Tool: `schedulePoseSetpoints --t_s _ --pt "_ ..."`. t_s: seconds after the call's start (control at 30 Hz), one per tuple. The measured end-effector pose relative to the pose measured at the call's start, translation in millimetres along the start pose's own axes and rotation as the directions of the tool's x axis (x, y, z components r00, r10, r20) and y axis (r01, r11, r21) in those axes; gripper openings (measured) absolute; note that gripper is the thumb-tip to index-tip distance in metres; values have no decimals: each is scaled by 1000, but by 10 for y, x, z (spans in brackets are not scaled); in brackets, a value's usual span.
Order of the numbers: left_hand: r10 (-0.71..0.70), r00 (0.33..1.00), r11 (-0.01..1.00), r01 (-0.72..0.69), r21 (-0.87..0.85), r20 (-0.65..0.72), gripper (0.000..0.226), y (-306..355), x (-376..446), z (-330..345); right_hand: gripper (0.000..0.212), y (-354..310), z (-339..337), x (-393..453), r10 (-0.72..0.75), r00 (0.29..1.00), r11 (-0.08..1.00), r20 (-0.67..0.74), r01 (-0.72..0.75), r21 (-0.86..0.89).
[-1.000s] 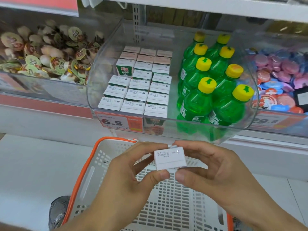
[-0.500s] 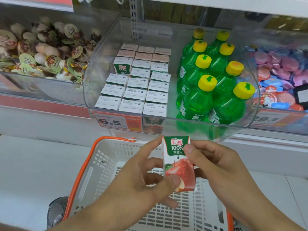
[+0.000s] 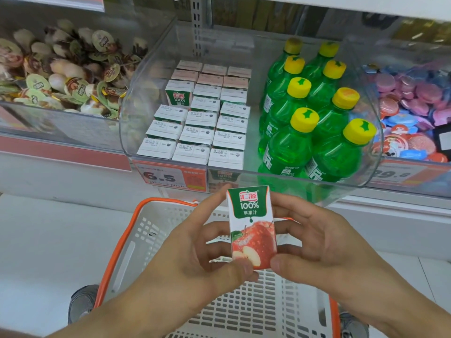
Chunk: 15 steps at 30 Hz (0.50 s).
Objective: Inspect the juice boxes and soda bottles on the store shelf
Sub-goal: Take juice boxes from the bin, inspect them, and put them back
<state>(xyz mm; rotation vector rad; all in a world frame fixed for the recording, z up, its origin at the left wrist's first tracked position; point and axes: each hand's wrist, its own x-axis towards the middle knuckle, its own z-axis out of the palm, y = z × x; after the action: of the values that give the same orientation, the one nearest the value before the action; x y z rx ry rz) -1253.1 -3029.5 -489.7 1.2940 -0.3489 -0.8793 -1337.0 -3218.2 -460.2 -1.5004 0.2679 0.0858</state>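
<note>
A small apple juice box (image 3: 252, 225) with a green top and a red apple on its front stands upright between my hands, front face towards me. My left hand (image 3: 195, 254) grips its left edge, thumb at the bottom corner. My right hand (image 3: 317, 242) grips the right edge, thumb under the lower corner. In the clear shelf bin (image 3: 366, 167) above, several more juice boxes (image 3: 202, 132) stand in rows on the left and several green soda bottles (image 3: 314, 123) with yellow caps on the right.
A white basket with an orange rim (image 3: 117, 250) sits below my hands. The bin to the left holds wrapped snacks (image 3: 63, 71); pink and blue round packs (image 3: 412, 113) fill the one to the right. A 6.5 price tag (image 3: 170, 178) hangs on the shelf front.
The juice box was turned from top side up to its front face towards me, then raised slightly. Both hands kept hold of it.
</note>
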Motion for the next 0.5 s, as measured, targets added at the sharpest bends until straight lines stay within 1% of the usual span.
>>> schedulePoseSetpoints --t_s 0.1,0.17,0.2,0.23,0.27,0.3,0.33,0.37,0.4,0.43,0.5 --pt "29 999 997 -30 66 23 88 67 -62 29 71 22 -18 12 18 1000 999 -13 -17 36" --pt "-22 999 987 17 163 31 88 60 24 22 73 14 -24 11 46 998 997 -37 -44 71" --pt "-62 996 979 48 197 68 86 78 58 5 74 6 -19 6 57 997 995 -51 -52 85" --pt "-75 991 982 55 183 107 88 69 -18 -31 75 0 -5 -2 63 996 995 -68 -57 87" --pt "-83 989 984 61 169 125 95 5 -53 -93 75 -1 19 -11 64 994 996 -89 -58 69" --pt "-84 986 980 55 191 145 92 -43 -56 -111 74 -1 51 -17 56 992 998 -110 -53 35" --pt "-76 988 970 42 238 136 75 0 -23 -71 74 3 86 -21 43 991 999 -130 -44 -7" --pt "-103 992 961 81 266 69 58 86 59 30 75 8 120 -23 27 989 998 -145 -34 -47" --pt "-81 996 953 88 289 -36 49 88 121 85 78 11 143 -28 10 988 997 -152 -23 -79" --pt "-41 995 949 67 307 -90 45 124 1 108 80 13 164 -32 -4 989 995 -148 -11 -101" --pt "-9 992 958 45 283 -125 44 99 -30 100 82 6 178 -44 -26 993 991 -115 11 -130"
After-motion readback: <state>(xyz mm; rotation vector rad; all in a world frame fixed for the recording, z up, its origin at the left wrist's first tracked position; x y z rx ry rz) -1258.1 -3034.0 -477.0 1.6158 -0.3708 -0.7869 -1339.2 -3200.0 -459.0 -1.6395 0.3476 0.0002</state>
